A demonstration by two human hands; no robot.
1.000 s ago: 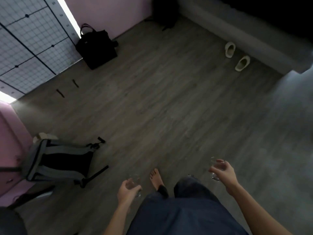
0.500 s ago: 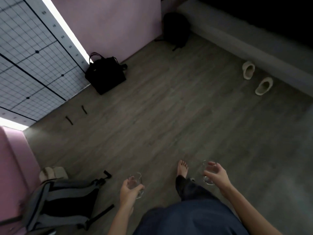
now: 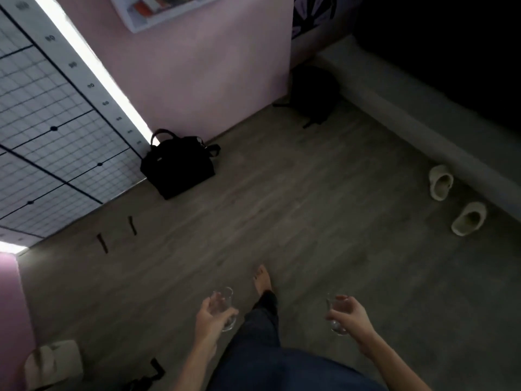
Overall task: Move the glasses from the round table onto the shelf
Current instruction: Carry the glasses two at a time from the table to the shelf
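I carry two clear drinking glasses over a dim wooden floor. My left hand (image 3: 212, 316) is wrapped around one glass (image 3: 225, 299), held upright at the lower middle. My right hand (image 3: 351, 313) grips the second glass (image 3: 335, 320), a little to the right of my leg. A white wall shelf (image 3: 135, 24) with a few coloured items shows at the top edge on the pink wall. The round table is out of view.
A black handbag (image 3: 179, 167) stands against the pink wall ahead. Another dark bag (image 3: 313, 93) sits in the far corner. Two pale slippers (image 3: 439, 184) lie right by a grey ledge (image 3: 423, 114). A gridded white panel (image 3: 42, 131) fills the left. My bare foot (image 3: 262, 279) steps forward.
The view has tilted up and moved forward: the handbag and slippers slid down the frame, the wall shelf came into sight, and the grey backpack at lower left dropped out. Both hands keep their glasses.
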